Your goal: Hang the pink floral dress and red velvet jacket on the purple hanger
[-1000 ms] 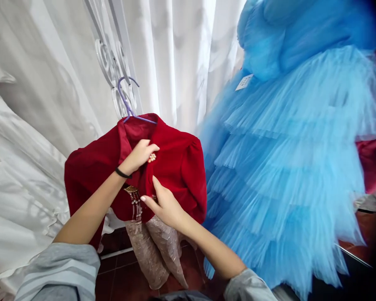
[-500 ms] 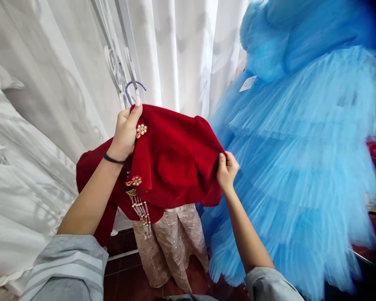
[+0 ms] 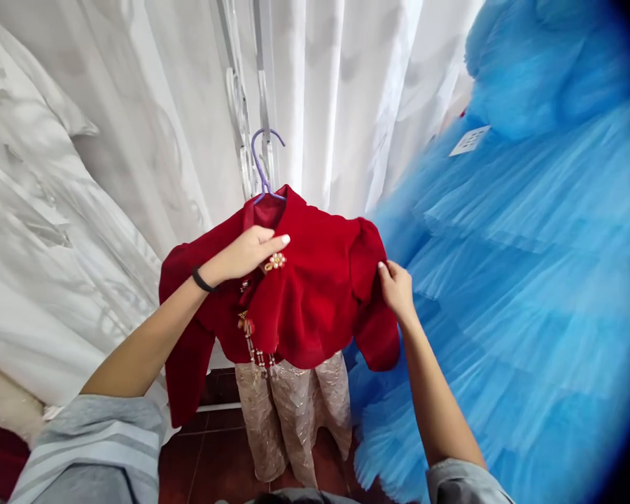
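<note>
A red velvet jacket [image 3: 315,294] hangs on a purple hanger [image 3: 262,164], its hook upright above the collar. My left hand [image 3: 246,253] is closed at the front opening below the collar, thumb on top of the cloth and fingers partly hidden behind the edge. Just under that thumb sits a pearl flower clasp [image 3: 276,261]. A beaded tassel [image 3: 257,353] dangles lower on the front. At the jacket's sleeve, my right hand [image 3: 397,285] pinches the cloth near the upper arm. Below the jacket hangs a beige shiny skirt [image 3: 288,406].
A big blue tulle dress [image 3: 504,280] with a white tag [image 3: 470,141] fills the right side. White curtains [image 3: 315,91] and a white metal rack [image 3: 236,91] stand behind. White garments [image 3: 47,231] hang at left, above a dark red tiled floor [image 3: 210,462].
The jacket's collar and hanger have come into fuller view as the front panel dropped and straightened. My left hand has shifted down from the collar; the sleeve at right now hangs lower.
</note>
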A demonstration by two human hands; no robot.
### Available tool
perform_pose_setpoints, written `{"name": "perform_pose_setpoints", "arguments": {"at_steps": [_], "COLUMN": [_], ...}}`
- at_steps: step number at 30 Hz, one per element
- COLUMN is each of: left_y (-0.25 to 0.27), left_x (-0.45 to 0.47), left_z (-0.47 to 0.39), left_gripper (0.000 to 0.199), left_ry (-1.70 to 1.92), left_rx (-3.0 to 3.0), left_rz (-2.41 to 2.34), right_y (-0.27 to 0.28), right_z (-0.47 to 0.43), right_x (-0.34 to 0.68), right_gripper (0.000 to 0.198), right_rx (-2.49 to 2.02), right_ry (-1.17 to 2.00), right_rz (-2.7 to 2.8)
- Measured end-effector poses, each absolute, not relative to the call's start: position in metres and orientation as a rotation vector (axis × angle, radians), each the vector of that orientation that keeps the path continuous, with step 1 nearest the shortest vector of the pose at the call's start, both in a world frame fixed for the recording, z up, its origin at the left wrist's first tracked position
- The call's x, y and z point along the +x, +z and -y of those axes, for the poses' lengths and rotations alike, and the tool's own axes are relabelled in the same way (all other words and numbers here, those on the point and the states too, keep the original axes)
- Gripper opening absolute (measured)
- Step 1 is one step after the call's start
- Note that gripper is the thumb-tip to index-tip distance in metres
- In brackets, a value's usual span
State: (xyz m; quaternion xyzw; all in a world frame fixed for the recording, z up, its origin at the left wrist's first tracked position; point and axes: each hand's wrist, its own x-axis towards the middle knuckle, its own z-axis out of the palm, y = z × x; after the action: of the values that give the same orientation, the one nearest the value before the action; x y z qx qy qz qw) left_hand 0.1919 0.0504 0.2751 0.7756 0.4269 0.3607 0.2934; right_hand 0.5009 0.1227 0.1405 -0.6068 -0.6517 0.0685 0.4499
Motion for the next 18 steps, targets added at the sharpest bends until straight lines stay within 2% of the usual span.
{"name": "perform_pose_setpoints", "arguments": {"at_steps": [2,4,6,8,11,13,15,18], "left_y": [0.261,0.25,0.249,0.254,0.263,0.267,0.272,0.286], "left_x": [0.184,0.171,0.154,0.137,0.124,0.125,0.127,0.123], "left_z": [-0.047,-0.04,-0.031,-0.025,-0.03,-0.038,-0.044,-0.049], "left_gripper": [0.039,0.033,0.03,0.028,0.045,0.051,0.043,0.031], "left_ry": [0.76,0.742,1.008,1.284,1.223,1.047,0.949,1.037], "left_rx": [2.011,2.033,2.216,2.516,2.955,3.101,3.124,3.008], "left_rz": [-1.23,-1.232,-1.272,-1.411,-1.584,-1.612,-1.619,-1.611], "right_y": [0.133,0.134,0.149,0.177,0.224,0.247,0.261,0.278], "right_z": [-0.123,-0.116,-0.104,-0.093,-0.09,-0.098,-0.11,-0.129], "right_x": [0.497,0.495,0.493,0.483,0.445,0.413,0.388,0.378], "right_gripper": [0.029,0.028,0.032,0.043,0.048,0.049,0.048,0.032], "right_rx": [-1.561,-1.715,-1.83,-1.703,-1.262,-1.045,-0.955,-0.972], "right_ry": [0.327,0.371,0.147,-0.139,-0.317,-0.292,-0.222,-0.027], "right_rz": [1.798,1.947,1.854,1.657,1.636,1.799,1.933,2.057]}}
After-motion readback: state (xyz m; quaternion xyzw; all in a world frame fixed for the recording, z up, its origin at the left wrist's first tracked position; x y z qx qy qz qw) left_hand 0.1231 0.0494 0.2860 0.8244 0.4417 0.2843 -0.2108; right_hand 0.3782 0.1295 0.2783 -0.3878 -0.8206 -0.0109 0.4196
